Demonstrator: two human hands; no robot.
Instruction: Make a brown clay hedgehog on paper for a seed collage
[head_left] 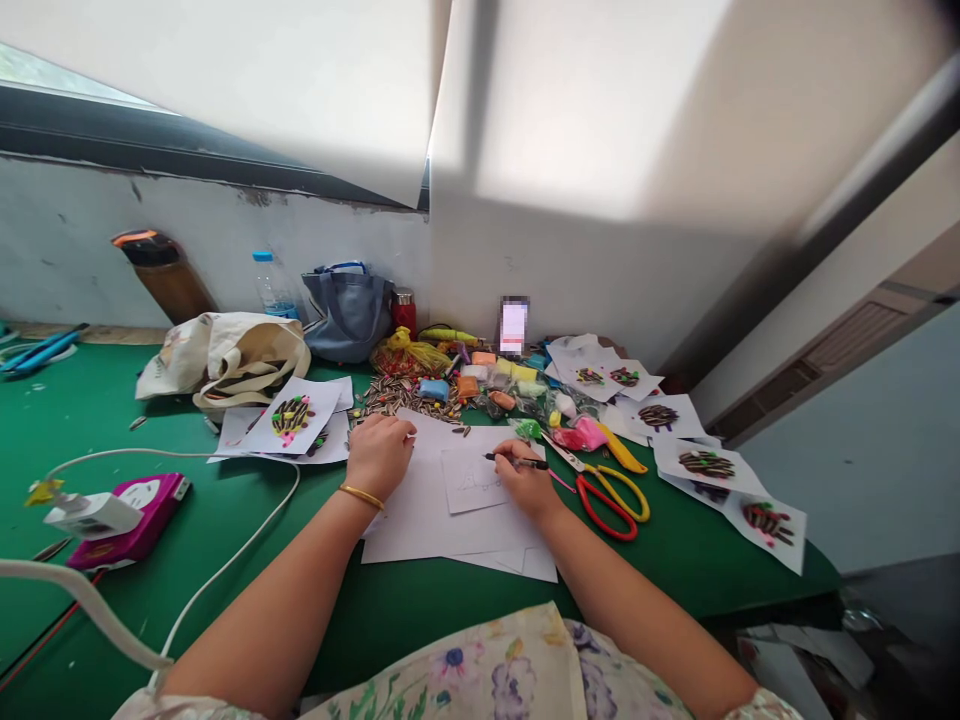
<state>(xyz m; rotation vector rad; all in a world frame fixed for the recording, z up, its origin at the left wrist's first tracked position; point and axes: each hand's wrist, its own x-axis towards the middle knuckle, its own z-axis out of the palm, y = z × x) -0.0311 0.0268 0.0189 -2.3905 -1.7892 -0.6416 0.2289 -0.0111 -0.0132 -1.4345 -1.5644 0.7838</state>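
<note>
My right hand (525, 484) is closed round a black pen (538, 463), its tip over a small white sheet (457, 498) with a thin line drawing on it. That sheet lies on larger white paper (405, 535). My left hand (379, 450), with a gold bangle (362, 496) at the wrist, rests on the left side of the larger paper. Its fingers are loosely bent, the thumb stands apart, and nothing shows in it. Just beyond it spreads a heap of striped sunflower seeds (397, 397). Scissors (609, 500) with red and yellow handles lie right of my right hand.
Packs of coloured clay (517, 372) sit behind the paper, before a propped phone (514, 328). Seed-decorated sheets (705, 462) line the right edge; another sheet (292, 415) lies left. Bags (349, 310), a bottle (274, 290), a magenta box (154, 520) and a white cable (247, 550) are leftward.
</note>
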